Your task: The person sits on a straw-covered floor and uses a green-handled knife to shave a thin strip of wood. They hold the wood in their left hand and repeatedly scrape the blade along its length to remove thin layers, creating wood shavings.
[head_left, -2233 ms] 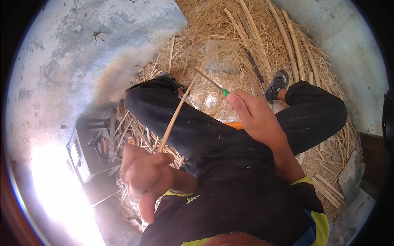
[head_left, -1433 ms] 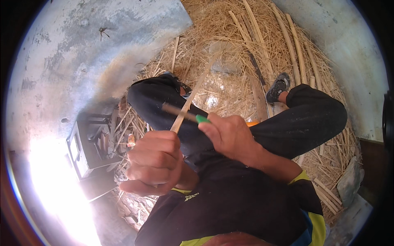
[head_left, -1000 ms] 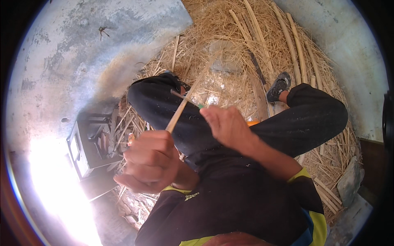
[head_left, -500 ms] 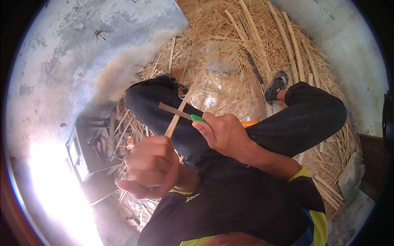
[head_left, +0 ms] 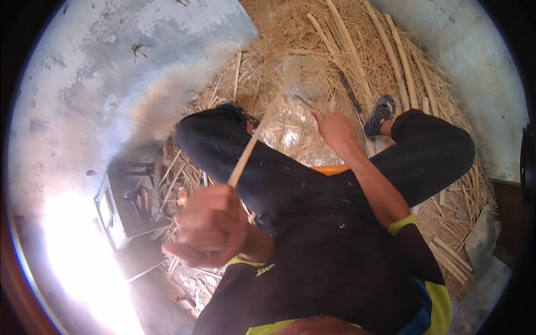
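My left hand (head_left: pixel 206 226) is closed in a fist around one end of a long pale wooden strip (head_left: pixel 245 153). The strip slants up and away over my left leg, its far end blurred against the straw. Out in front, beyond my lap, my right hand (head_left: pixel 338 134) grips a knife (head_left: pixel 305 101). Its thin dark blade points to the far left, near the strip's far end but apart from it as seen here. Only a sliver of the green handle shows; my fingers hide the rest.
Straw and shavings (head_left: pixel 268 33) cover the floor, with long wooden poles (head_left: pixel 397 61) at the far right. Short sticks (head_left: pixel 448 259) and a grey stone (head_left: pixel 483 240) lie on my right. A dark wooden frame (head_left: pixel 134 218) stands left. An orange edge (head_left: pixel 329 169) shows between my legs.
My right hand has moved away from my left with the knife, from crossing the strip near my left hand to near its far end. My left hand has barely moved.
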`<state>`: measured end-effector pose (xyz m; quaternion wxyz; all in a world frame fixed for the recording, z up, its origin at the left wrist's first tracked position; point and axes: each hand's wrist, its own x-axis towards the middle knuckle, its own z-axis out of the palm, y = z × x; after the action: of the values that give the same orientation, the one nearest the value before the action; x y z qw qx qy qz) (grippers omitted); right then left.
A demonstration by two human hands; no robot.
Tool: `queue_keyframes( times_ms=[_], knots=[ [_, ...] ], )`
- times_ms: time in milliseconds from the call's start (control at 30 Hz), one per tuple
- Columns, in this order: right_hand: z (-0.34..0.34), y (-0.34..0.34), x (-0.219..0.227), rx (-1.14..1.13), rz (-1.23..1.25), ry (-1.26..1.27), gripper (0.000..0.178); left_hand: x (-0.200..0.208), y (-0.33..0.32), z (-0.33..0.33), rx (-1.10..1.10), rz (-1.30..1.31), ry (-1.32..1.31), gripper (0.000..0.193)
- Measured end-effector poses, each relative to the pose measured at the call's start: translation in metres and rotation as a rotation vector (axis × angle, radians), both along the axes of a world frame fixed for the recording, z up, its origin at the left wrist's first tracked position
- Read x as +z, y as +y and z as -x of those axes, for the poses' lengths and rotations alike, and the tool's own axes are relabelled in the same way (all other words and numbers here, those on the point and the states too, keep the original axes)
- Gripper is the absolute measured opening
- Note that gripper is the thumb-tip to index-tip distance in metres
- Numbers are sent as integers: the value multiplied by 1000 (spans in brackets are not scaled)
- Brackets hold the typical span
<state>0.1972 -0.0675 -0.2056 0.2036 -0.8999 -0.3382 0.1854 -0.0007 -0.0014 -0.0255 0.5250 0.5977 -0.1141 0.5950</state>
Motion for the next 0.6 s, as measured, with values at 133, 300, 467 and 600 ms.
queue_keyframes(
  times_ms=[133, 300, 467, 600],
  knots=[
    [19, -8, 46, 10, -346, 150, 54, -3, 5, -1, 71, -28, -9, 57],
    [75, -29, 130, 381, -616, 422, 37, -1, 8, -1, -47, -66, 2, 59],
    [93, -26, 126, 457, -656, 265, 38, 1, 13, 9, -222, -105, 18, 62],
    [100, -19, 116, 383, -565, 33, 38, 1, 17, 7, -145, -72, 29, 58]
  ],
)
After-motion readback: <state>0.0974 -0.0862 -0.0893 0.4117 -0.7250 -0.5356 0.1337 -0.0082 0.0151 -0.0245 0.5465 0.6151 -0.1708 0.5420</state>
